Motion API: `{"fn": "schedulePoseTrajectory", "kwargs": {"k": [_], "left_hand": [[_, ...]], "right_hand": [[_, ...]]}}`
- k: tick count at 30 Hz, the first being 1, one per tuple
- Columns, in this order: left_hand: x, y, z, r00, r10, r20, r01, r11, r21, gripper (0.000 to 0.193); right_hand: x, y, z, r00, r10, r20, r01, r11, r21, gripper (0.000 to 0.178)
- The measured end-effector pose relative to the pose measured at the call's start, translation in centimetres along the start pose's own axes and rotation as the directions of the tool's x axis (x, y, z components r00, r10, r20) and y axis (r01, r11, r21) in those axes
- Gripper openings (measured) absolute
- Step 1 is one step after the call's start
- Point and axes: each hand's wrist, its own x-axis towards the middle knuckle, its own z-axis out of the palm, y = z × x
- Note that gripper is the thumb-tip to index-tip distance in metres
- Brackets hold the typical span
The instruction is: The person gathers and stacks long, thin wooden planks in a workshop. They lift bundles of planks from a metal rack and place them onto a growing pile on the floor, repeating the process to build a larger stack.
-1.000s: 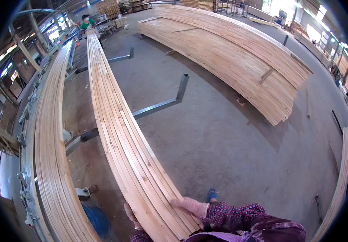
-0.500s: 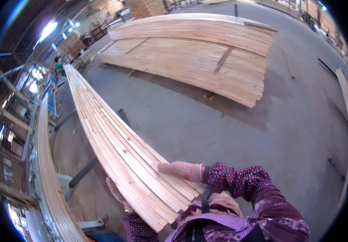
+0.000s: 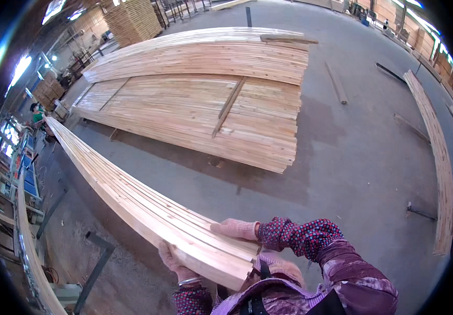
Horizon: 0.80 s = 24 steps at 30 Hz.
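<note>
A bundle of long pale wooden strips [image 3: 147, 210] stretches from my body toward the far left, tilted so that its near side face shows. My left hand [image 3: 176, 263], in a pinkish knit glove, grips the lower left edge close to the near end, its fingers partly hidden under the wood. On the right edge lies my right hand [image 3: 237, 229], gloved too, closed over the strips. At the bundle's far end stands another person in green [image 3: 38, 113]; that person's hands are too small to make out.
Beyond the bundle, a wide low stack of wooden strips [image 3: 184, 107] rests above the floor, with crosspieces on it. A metal bracket [image 3: 100, 249] and a machine line with a long strip [image 3: 27, 236] lie at left. More strips [image 3: 436, 168] stand at right.
The bundle has swung right, away from the machine line and nearer the big stack, and has tipped so its side shows. Both hands keep hold. My view has turned right.
</note>
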Motion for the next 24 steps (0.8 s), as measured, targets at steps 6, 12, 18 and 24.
{"fn": "schedulePoseTrajectory", "kwargs": {"k": [6,12,18,24], "left_hand": [[6.0,-7.3,12.2,0.972,0.099,-0.215,-0.078,0.991,0.108,0.068],[14.3,-15.7,19.9,0.989,0.072,-0.13,-0.057,0.992,0.117,0.078],[20.4,-24.9,27.1,0.985,-0.132,-0.115,0.116,0.983,-0.14,0.077],[28.0,-40.3,27.4,1.0,0.01,-0.019,-0.003,0.932,0.362,0.071]], "right_hand": [[2.4,0.5,-14.1,0.999,0.022,-0.049,-0.021,1.0,0.017,0.076],[4.5,0.2,-28.2,0.998,-0.031,-0.057,0.03,0.999,-0.015,0.073],[5.6,1.2,-42.7,0.994,0.107,0.034,-0.112,0.968,0.223,0.062],[7.3,3.4,-55.9,0.984,0.164,-0.071,-0.158,0.983,0.092,0.067]]}}
